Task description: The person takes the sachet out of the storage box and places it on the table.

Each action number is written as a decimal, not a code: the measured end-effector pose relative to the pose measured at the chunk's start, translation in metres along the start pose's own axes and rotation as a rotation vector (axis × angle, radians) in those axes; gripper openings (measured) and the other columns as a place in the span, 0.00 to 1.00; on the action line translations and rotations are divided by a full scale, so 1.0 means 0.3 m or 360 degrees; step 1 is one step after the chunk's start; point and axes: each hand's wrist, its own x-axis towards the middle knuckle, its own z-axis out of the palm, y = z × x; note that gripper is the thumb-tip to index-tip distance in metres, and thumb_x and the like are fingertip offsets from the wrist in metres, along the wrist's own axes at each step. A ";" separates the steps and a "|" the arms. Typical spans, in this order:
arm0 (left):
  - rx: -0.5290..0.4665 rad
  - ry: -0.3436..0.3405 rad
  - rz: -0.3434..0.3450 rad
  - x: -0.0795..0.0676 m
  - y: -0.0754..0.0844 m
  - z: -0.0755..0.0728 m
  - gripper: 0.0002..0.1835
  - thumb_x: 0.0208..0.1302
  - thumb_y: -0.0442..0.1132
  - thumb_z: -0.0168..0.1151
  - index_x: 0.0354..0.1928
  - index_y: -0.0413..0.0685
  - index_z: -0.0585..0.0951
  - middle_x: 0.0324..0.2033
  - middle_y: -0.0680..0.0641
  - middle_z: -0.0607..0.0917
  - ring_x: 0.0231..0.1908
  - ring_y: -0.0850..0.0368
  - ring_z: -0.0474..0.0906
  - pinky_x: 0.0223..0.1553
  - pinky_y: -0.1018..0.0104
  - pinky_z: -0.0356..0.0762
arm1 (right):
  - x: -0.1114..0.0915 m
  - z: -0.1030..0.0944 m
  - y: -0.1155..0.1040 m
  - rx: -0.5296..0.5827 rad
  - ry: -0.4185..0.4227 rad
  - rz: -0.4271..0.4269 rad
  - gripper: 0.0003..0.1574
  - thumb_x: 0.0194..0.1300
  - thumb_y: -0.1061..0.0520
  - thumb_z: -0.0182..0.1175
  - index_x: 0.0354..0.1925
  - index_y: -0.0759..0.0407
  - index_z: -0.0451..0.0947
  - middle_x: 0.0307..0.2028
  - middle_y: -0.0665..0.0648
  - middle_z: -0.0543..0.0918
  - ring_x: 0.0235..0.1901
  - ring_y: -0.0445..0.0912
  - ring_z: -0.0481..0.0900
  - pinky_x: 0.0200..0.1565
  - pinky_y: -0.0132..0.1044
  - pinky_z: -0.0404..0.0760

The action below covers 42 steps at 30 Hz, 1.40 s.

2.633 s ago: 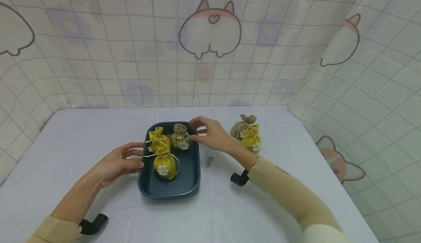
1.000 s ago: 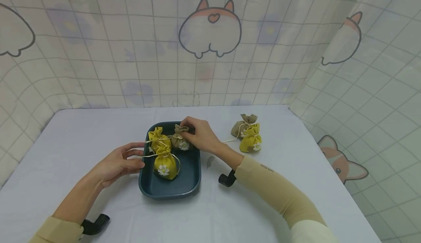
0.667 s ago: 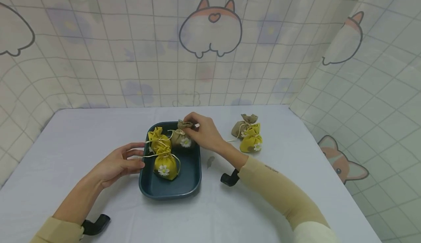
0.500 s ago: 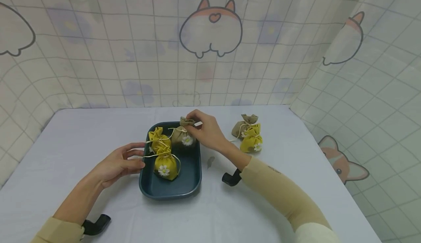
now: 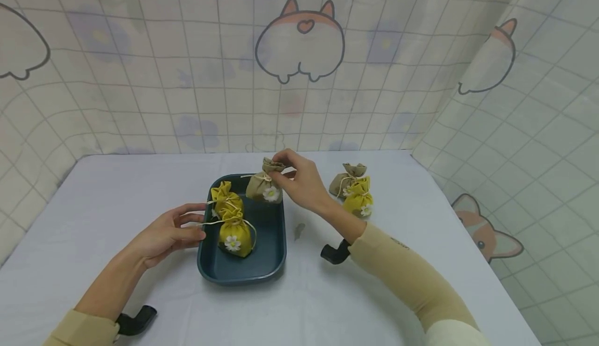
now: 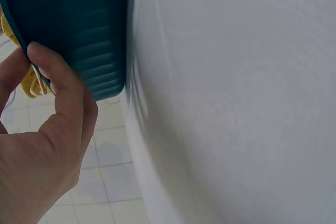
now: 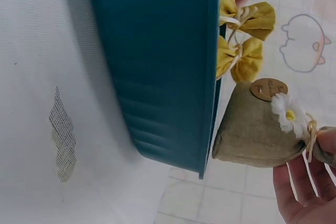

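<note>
In the head view, a dark teal tray (image 5: 241,276) stands on the table with two yellow drawstring pouches in it, a nearer pouch (image 5: 236,239) and a farther pouch (image 5: 224,197). My left hand (image 5: 173,231) holds the tray's left rim with thumb and fingers, close to a pale cord. My right hand (image 5: 304,182) pinches the gathered neck of a beige drawstring pouch (image 5: 259,187) with a white flower. That pouch hangs over the tray's far right corner. The right wrist view shows the beige pouch (image 7: 257,129) above the rim, with a round brown label.
To the right of the tray, another beige pouch (image 5: 339,183) and another yellow pouch (image 5: 357,200) stand close together on the white-covered table (image 5: 299,304). A patterned curtain (image 5: 196,75) hangs behind the table and along its right side.
My right hand came in from the tray's far right rim, took the beige pouch by its neck and raised it up and to the right. My left hand has stayed at the left rim.
</note>
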 end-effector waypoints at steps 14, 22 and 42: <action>0.0005 -0.0012 0.0006 0.001 -0.003 -0.003 0.44 0.67 0.30 0.67 0.79 0.37 0.54 0.61 0.34 0.69 0.49 0.51 0.81 0.51 0.58 0.84 | -0.036 -0.095 -0.011 -0.0026 0.0144 -0.0044 0.13 0.69 0.65 0.66 0.51 0.63 0.78 0.46 0.59 0.85 0.47 0.50 0.84 0.44 0.43 0.86; 0.0017 -0.0002 -0.0004 0.004 -0.002 -0.004 0.44 0.67 0.30 0.67 0.79 0.38 0.54 0.63 0.33 0.68 0.49 0.51 0.81 0.51 0.58 0.84 | -0.078 -0.151 0.022 -0.0080 0.0197 0.0048 0.13 0.69 0.64 0.66 0.50 0.62 0.79 0.45 0.57 0.86 0.48 0.49 0.84 0.44 0.44 0.86; 0.0025 -0.0007 -0.0003 0.006 -0.005 -0.006 0.45 0.67 0.31 0.68 0.79 0.38 0.54 0.64 0.32 0.67 0.48 0.52 0.81 0.50 0.58 0.84 | -0.163 -0.253 0.118 -0.0215 0.0155 0.0314 0.13 0.69 0.65 0.64 0.50 0.66 0.77 0.47 0.62 0.86 0.49 0.54 0.84 0.48 0.46 0.86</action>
